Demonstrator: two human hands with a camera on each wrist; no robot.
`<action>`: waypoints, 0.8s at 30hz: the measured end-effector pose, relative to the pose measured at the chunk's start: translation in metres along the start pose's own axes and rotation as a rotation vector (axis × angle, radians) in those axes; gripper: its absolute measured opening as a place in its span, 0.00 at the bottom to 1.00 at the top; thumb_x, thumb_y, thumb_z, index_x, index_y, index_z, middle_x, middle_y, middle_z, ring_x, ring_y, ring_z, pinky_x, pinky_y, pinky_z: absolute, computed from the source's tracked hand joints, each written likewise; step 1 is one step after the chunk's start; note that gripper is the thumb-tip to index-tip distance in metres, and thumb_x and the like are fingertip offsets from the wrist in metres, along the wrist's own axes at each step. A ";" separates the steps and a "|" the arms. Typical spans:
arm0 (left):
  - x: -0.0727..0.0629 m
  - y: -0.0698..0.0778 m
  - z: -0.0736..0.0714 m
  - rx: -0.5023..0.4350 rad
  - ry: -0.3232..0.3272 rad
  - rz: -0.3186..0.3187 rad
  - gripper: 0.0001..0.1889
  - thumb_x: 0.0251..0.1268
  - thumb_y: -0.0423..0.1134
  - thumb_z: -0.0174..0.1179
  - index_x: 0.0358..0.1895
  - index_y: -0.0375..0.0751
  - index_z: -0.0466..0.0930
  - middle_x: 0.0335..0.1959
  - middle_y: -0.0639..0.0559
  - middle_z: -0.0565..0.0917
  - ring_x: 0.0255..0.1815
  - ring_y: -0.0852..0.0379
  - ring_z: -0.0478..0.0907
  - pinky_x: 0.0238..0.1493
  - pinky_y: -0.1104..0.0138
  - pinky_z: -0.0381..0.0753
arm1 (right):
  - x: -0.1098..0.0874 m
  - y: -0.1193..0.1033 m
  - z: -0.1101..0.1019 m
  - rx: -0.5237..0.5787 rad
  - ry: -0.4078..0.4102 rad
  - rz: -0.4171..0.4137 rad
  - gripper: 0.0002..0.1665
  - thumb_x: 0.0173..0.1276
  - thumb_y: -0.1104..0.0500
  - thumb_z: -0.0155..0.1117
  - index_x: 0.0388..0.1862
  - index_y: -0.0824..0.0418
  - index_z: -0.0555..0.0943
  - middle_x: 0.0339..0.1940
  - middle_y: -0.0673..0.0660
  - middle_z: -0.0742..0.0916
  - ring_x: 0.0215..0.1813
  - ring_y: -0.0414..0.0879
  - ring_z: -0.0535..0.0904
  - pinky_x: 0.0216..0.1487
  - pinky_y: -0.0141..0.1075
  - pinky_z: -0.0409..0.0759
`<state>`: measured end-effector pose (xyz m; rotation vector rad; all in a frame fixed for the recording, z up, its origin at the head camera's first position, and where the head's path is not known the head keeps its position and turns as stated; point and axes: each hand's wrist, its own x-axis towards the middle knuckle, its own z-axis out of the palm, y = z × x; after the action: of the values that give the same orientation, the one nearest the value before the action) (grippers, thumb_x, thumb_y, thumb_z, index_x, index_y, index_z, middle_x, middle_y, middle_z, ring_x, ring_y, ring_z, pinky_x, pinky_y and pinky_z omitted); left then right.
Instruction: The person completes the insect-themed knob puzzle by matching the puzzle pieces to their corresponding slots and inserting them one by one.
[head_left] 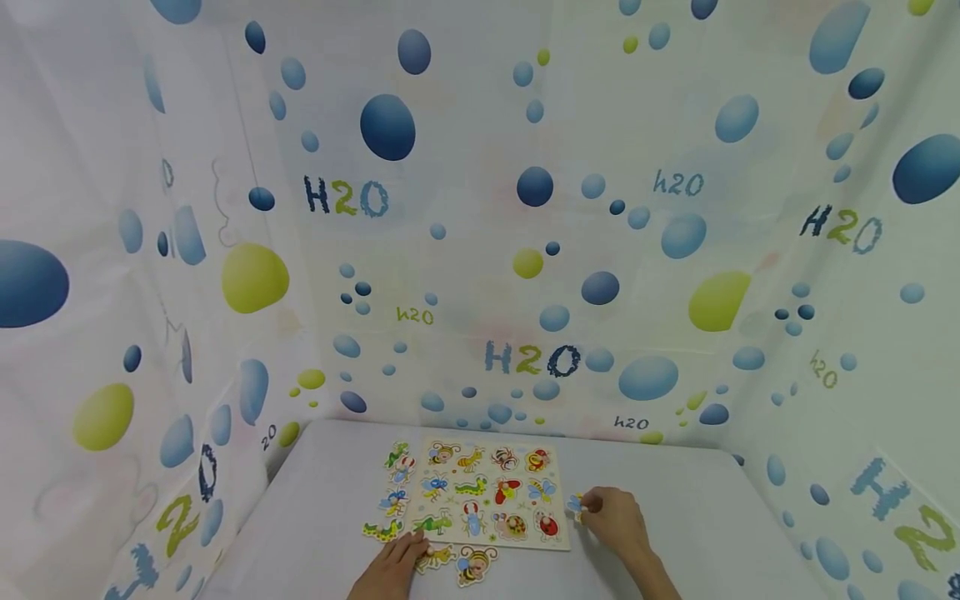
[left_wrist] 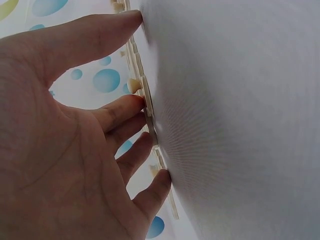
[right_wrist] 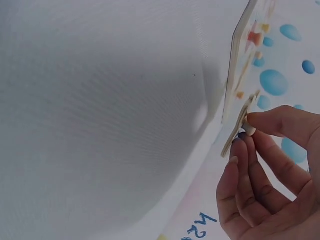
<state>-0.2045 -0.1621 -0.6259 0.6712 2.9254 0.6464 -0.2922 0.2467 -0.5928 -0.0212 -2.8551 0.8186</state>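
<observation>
Left hand [head_left: 392, 568] at the bottom of my head view, released; right hand [head_left: 617, 522] grasping a blue-winged piece [head_left: 575, 505].
I see the left one relaxed just beside a yellow insect piece [head_left: 440, 558], lower centre. The right pinches its piece by the knob [right_wrist: 249, 127], just right of the puzzle board [head_left: 532, 543], lower frame, right of centre.

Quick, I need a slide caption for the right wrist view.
Right hand pinching a wooden puzzle piece by its knob near the puzzle board.

Blue, yellow piece [head_left: 576, 504]; cream board [head_left: 536, 545], multicoloured insects [head_left: 547, 526]; white backdrop [head_left: 465, 150], blue spots [head_left: 387, 127].
</observation>
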 end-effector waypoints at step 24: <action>0.000 -0.006 0.002 -0.002 -0.004 0.038 0.49 0.61 0.76 0.61 0.70 0.35 0.72 0.72 0.36 0.73 0.71 0.34 0.71 0.69 0.48 0.74 | 0.013 -0.027 0.012 0.015 -0.037 -0.104 0.10 0.53 0.66 0.80 0.32 0.54 0.88 0.28 0.45 0.86 0.33 0.39 0.79 0.36 0.38 0.82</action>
<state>-0.2069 -0.1663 -0.6299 0.7288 2.9149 0.6506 -0.3065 0.2183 -0.5865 0.1444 -2.8561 0.8282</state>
